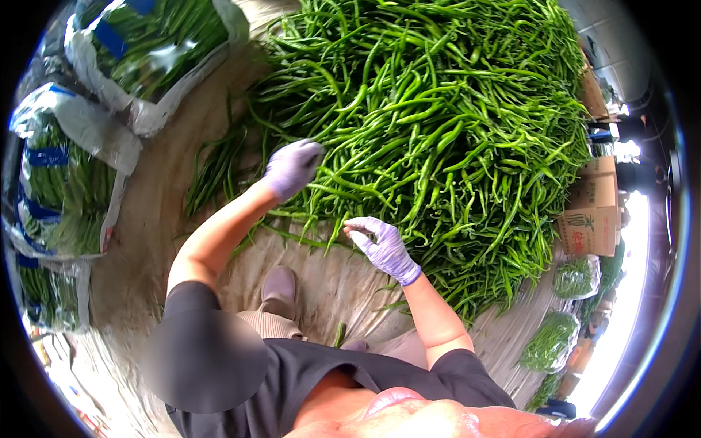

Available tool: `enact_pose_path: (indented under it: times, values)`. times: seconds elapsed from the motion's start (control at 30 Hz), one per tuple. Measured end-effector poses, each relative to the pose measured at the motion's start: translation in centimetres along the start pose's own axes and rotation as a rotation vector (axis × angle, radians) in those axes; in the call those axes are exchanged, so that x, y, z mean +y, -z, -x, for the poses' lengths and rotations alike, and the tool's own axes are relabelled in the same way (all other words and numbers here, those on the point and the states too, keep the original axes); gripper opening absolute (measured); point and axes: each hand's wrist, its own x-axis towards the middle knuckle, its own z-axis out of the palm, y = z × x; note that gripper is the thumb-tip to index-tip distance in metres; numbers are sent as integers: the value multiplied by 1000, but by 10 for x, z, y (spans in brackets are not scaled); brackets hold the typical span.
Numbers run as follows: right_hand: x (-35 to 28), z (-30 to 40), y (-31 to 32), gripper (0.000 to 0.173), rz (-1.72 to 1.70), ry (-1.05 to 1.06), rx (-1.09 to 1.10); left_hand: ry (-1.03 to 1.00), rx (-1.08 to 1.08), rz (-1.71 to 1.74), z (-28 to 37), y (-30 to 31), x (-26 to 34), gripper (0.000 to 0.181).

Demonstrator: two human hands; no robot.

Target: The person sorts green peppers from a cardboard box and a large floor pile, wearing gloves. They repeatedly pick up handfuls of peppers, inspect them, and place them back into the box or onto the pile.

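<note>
A large heap of long green chili peppers (432,126) spreads before me. Over its near left edge is my left hand (293,167), in a thin pale purple glove; its fingers curl downward and blur, so any pepper in them is hidden. My right hand (383,249), gloved alike, hovers at the heap's front edge. Its thumb and forefinger are slightly apart with nothing visible between them, close to a hanging pepper (335,235). Left of my left hand, a smaller bunch of green peppers (216,169) lies on the plastic sheet (148,224).
Clear bags of green peppers (159,55) line the left side, with another bag (68,191) nearer me. At right stand cardboard boxes (589,230) and smaller bagged peppers (550,339). My shoe (278,284) rests on the sheet, and a loose pepper (340,334) lies near my feet.
</note>
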Motion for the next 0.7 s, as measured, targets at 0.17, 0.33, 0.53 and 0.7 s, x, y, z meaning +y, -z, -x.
enact_pose_path:
  times: [0.17, 0.33, 0.53, 0.7]
  values:
    - [-4, -18, 55, 20, 32, 0, 263, -286, 173, -76, -123, -86, 45, 15]
    - [1, -75, 121, 34, -231, -26, 500, 96, -21, -157, -180, -133, 52, 74]
    - [50, -133, 166, 49, 199, -2, 630, 204, -207, 195, -184, -137, 22, 69]
    - [32, -149, 156, 41, 1100, -52, 302, 173, -194, 565, -163, -139, -27, 59]
